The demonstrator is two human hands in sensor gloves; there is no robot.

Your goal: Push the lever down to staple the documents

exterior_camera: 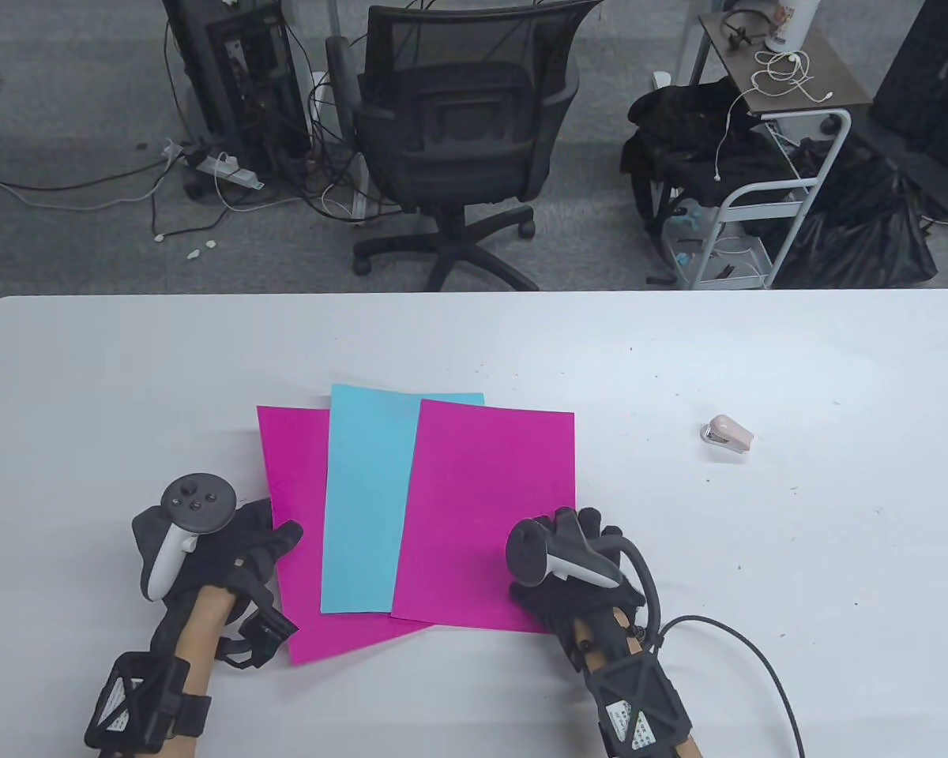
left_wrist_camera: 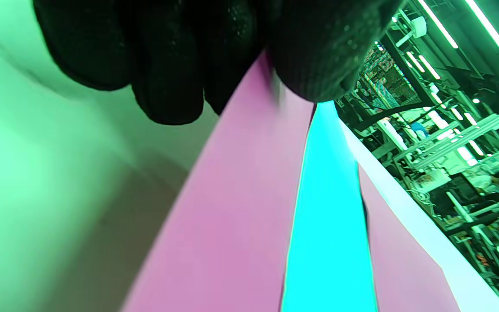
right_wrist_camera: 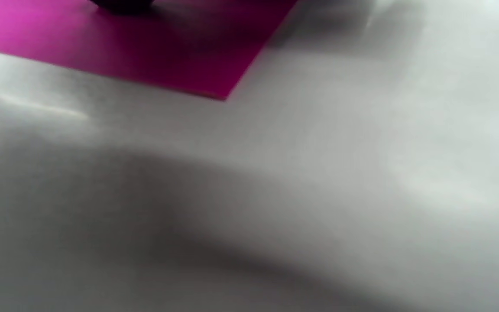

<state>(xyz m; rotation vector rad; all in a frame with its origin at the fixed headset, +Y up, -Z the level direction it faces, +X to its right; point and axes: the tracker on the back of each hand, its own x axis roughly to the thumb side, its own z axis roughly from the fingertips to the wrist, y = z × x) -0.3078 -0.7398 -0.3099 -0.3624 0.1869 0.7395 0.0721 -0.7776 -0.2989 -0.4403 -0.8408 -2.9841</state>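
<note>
Three overlapping sheets lie on the white table (exterior_camera: 758, 568): a left magenta sheet (exterior_camera: 296, 505), a blue sheet (exterior_camera: 371, 497) and a right magenta sheet (exterior_camera: 490, 505). A small pink stapler (exterior_camera: 727, 436) lies apart at the right, untouched. My left hand (exterior_camera: 265, 537) is at the left magenta sheet's left edge, thumb on top. In the left wrist view the gloved fingers (left_wrist_camera: 167, 65) and thumb pinch that sheet (left_wrist_camera: 232, 216), whose edge looks slightly raised. My right hand (exterior_camera: 573, 525) rests flat on the right magenta sheet's near right corner (right_wrist_camera: 167, 56).
An office chair (exterior_camera: 458, 126) stands beyond the table's far edge, with a cart (exterior_camera: 766, 142) and cables on the floor. Bare table surface runs between the sheets and the stapler and along the near edge.
</note>
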